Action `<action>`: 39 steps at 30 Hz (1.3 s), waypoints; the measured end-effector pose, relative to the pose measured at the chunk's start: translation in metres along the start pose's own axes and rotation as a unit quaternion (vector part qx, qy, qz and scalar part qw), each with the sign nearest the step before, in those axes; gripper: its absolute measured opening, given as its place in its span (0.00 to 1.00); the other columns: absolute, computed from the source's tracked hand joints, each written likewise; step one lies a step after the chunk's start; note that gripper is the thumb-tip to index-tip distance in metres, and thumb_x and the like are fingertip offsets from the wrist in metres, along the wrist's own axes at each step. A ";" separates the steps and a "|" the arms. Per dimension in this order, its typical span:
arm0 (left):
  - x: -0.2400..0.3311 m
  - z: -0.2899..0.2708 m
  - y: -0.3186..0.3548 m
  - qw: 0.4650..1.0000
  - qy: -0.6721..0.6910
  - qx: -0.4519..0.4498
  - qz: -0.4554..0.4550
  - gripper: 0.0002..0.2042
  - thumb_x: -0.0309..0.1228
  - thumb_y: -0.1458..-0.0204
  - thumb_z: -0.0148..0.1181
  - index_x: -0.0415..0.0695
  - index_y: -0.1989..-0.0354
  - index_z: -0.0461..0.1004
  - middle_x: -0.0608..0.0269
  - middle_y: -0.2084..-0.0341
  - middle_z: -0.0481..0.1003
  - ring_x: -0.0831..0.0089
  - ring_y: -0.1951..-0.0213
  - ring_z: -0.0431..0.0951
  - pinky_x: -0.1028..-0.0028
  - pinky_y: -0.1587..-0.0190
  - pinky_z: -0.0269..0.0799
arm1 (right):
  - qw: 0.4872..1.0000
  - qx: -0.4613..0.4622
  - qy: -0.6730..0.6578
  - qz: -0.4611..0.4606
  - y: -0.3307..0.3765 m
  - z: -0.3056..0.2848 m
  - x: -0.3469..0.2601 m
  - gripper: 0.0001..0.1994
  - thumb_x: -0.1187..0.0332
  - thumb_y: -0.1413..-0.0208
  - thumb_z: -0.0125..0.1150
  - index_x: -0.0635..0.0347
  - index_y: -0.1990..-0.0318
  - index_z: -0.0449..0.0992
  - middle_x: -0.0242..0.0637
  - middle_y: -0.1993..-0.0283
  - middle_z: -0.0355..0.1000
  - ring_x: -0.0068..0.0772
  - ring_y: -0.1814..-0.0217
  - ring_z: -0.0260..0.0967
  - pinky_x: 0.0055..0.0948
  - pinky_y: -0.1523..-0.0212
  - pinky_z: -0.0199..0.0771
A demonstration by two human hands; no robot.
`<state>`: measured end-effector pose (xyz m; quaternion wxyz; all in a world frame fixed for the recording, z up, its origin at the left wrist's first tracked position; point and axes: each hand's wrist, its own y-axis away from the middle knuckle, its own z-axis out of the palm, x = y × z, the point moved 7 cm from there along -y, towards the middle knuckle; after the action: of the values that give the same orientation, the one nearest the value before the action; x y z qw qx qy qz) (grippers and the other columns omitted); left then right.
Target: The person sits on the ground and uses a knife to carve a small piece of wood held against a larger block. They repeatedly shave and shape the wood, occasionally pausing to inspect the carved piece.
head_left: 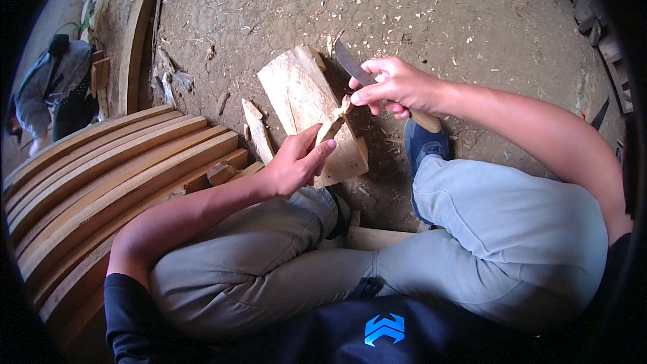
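My left hand [302, 160] is closed round the near end of a small carved piece of pale wood [335, 123], which has a narrowed neck and a knob at its far end. My right hand [394, 87] grips a knife [352, 64]; its dark blade points up and left, and its wooden handle [426, 120] sticks out below the palm. The right thumb reaches the knob of the carved wood, and the blade stands apart from it. Beneath both hands lies a thick wooden block [290, 87] with a pale, scuffed top.
Long stacked planks [128, 182] fill the left side. A split wood piece [257, 128] lies beside the block. Chips are scattered over the dirt floor [269, 0]. Another person [50, 87] bends at the far left. More timber [593, 13] lines the right edge.
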<state>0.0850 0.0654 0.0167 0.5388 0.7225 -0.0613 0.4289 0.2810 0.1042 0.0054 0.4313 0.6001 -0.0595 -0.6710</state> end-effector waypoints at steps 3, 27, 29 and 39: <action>0.004 0.000 0.005 1.000 0.000 -0.001 0.004 0.19 0.47 0.32 0.47 0.41 0.59 0.64 0.67 0.83 0.67 0.78 0.83 0.70 0.74 0.79 0.67 | 0.999 0.012 0.001 -0.033 -0.001 0.006 -0.006 0.21 0.63 0.46 0.71 0.65 0.52 0.70 0.35 0.70 0.76 0.09 0.86 0.55 0.16 0.88 0.52; 0.016 0.006 0.007 0.992 0.101 -0.053 0.047 0.21 0.50 0.30 0.35 0.43 0.58 0.62 0.62 0.84 0.67 0.74 0.90 0.65 0.75 0.87 0.60 | 0.998 -0.026 0.029 -0.047 -0.002 0.011 -0.011 0.23 0.65 0.46 0.72 0.65 0.48 0.68 0.39 0.63 0.79 0.11 0.84 0.58 0.16 0.85 0.55; 0.008 0.004 0.004 0.995 0.091 -0.026 0.037 0.21 0.50 0.30 0.34 0.42 0.59 0.62 0.61 0.84 0.67 0.74 0.90 0.65 0.75 0.87 0.60 | 0.997 0.001 0.069 -0.033 -0.004 0.009 -0.008 0.22 0.62 0.43 0.69 0.65 0.48 0.68 0.37 0.66 0.78 0.12 0.83 0.60 0.17 0.84 0.57; -0.045 0.008 0.008 0.989 0.079 0.058 -0.107 0.23 0.49 0.30 0.30 0.38 0.54 0.62 0.56 0.85 0.67 0.66 0.89 0.70 0.67 0.84 0.69 | 0.905 0.060 0.422 -0.016 0.011 0.031 0.010 0.12 0.69 0.37 0.44 0.70 0.52 0.61 0.62 0.68 0.73 0.63 0.60 0.75 0.52 0.58 0.73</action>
<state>0.0576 0.0386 -0.0086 0.5419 0.7189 0.0840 0.4271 0.2607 0.0772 0.0134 0.3689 0.8526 0.0973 -0.3571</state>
